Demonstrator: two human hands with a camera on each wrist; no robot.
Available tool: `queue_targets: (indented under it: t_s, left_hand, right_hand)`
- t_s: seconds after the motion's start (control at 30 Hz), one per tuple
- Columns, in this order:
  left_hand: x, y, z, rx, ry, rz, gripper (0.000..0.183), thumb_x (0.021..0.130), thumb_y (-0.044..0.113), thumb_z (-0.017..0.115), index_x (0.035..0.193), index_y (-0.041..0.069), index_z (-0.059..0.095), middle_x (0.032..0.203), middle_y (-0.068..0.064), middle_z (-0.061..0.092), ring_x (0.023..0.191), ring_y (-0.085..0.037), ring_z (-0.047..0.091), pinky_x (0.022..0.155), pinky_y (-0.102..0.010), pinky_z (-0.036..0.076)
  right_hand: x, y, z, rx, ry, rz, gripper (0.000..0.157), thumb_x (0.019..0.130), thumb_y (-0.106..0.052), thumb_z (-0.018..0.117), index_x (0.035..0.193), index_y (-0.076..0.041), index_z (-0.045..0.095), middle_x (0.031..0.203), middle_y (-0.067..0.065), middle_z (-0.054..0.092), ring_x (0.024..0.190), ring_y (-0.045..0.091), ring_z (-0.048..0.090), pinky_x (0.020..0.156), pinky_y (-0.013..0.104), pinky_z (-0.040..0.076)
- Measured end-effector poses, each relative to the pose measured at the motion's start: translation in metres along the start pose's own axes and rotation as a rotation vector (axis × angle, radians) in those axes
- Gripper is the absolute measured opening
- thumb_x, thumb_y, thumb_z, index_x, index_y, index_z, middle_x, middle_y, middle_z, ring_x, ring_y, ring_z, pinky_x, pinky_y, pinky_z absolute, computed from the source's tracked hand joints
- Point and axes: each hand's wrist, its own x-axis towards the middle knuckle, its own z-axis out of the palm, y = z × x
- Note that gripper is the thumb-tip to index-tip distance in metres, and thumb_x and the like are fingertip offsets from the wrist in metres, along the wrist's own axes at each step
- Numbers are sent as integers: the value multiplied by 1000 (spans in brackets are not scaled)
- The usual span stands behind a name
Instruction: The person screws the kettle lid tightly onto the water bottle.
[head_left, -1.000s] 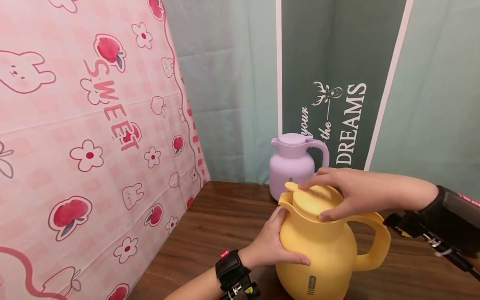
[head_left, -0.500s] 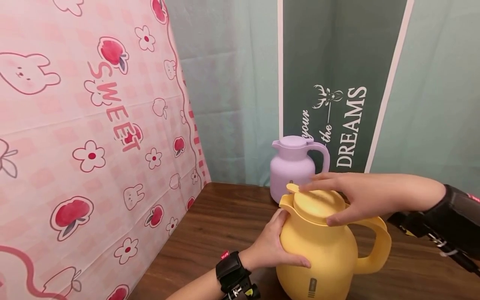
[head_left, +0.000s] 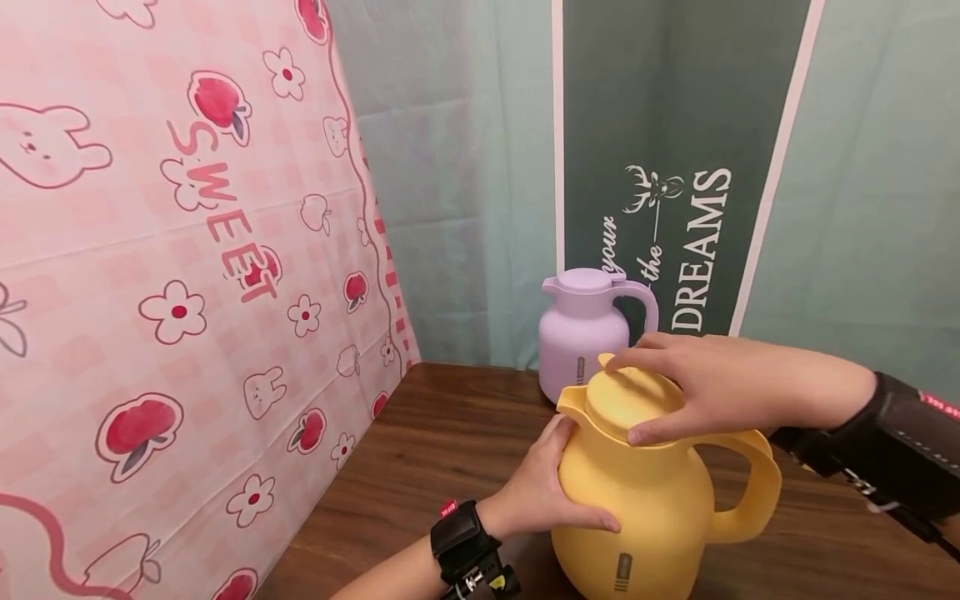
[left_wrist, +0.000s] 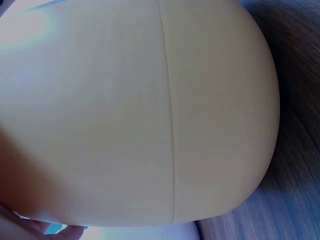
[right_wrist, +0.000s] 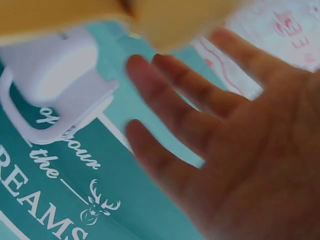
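Observation:
A yellow thermos jug (head_left: 637, 508) stands upright on the table, its spout toward the left and its handle (head_left: 753, 492) toward the right. My left hand (head_left: 542, 492) grips the jug's side, thumb across the front and fingers round the far side. In the left wrist view the jug's body (left_wrist: 150, 115) fills most of the frame. On top, my right hand (head_left: 708, 387) holds the round yellow lid (head_left: 633, 404) between thumb and forefinger. The lid's small tab (head_left: 604, 360) points away at the back. In the right wrist view the other fingers (right_wrist: 185, 115) are spread beyond the lid.
A smaller lilac thermos jug (head_left: 581, 333) stands behind the yellow one, near the back curtain (head_left: 457, 208). A pink printed cloth (head_left: 225, 350) hangs along the left side. The table (head_left: 420, 450) is dark wood grain. Both wrists wear black camera straps.
The lid has turned clockwise; its tab has swung from beside the spout toward the back. My right thumb and fingers have shifted round with it. The left hand keeps its grip on the jug.

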Motion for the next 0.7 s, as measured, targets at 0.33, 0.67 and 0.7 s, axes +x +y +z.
queue_targets:
  t_s: [0.33, 0.67, 0.7]
  left_hand:
    - [-2, 2, 0, -14, 2, 0, 115, 55, 16, 87, 144, 30, 15, 142, 9, 26, 124, -9, 36, 100, -29, 39]
    - [-2, 0, 0, 17, 6, 0, 112, 56, 19, 87, 143, 31, 17, 139, 10, 28, 122, -8, 38, 99, -28, 40]
    - [-2, 0, 0, 15, 5, -4, 112, 56, 19, 87, 143, 31, 17, 138, 10, 29, 122, -8, 38, 98, -28, 40]
  right_hand:
    - [3, 4, -3, 112, -81, -140, 56, 75, -33, 70, 128, -31, 52, 129, -3, 51, 115, 20, 47, 91, 48, 44]
    - [11, -6, 2, -144, 66, -8, 53, 71, -77, 49, 109, -40, 57, 89, -13, 50, 82, 7, 47, 70, 37, 41]
    - [10, -5, 1, -150, 53, 4, 57, 71, -78, 46, 112, -39, 56, 92, -13, 53, 87, 9, 49, 73, 40, 41]
